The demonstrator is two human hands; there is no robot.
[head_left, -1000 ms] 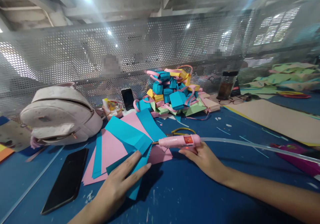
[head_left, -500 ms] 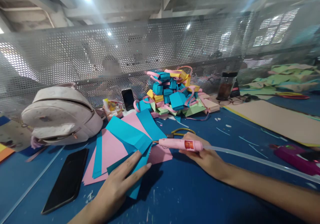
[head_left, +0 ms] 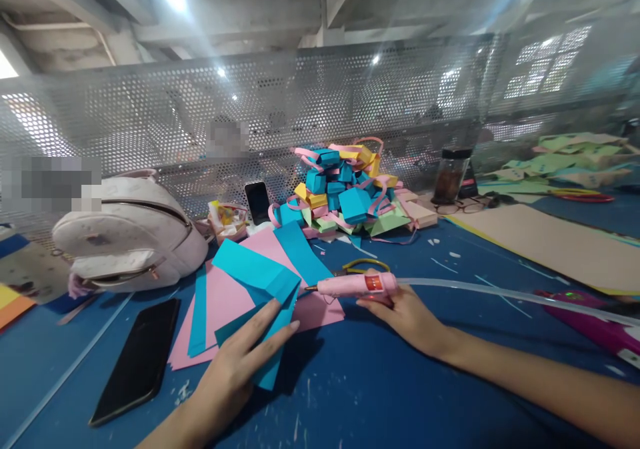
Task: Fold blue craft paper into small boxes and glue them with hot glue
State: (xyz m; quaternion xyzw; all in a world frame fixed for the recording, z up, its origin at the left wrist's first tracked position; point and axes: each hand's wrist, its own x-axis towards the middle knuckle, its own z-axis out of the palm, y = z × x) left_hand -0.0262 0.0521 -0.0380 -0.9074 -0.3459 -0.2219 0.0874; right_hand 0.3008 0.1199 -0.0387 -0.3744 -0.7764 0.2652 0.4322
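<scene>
My right hand (head_left: 413, 319) grips a pink hot glue gun (head_left: 353, 285) with a long clear glue stick (head_left: 465, 286) running out of its back. The gun's nozzle points left, close to the edge of a folded blue paper piece (head_left: 283, 285). My left hand (head_left: 237, 355) holds that piece, two fingers spread across its front; the thumb is hidden behind it. Under and behind it lie pink paper sheets (head_left: 225, 289) and blue strips (head_left: 303, 252). Yellow-handled scissors (head_left: 367, 262) lie just beyond the glue gun, partly covered.
Behind the papers rises a pile of small paper boxes (head_left: 355, 202). On the left are a white backpack (head_left: 130, 235) and a black phone (head_left: 137, 362). Beige sheets (head_left: 545, 239), a drink jar (head_left: 450, 179) and a magenta tool (head_left: 585, 322) stand or lie on the right.
The glue gun's nozzle has drawn slightly away from the blue paper's edge, and the gun sits a bit further left in view at its rear. My left hand stays nearly still.
</scene>
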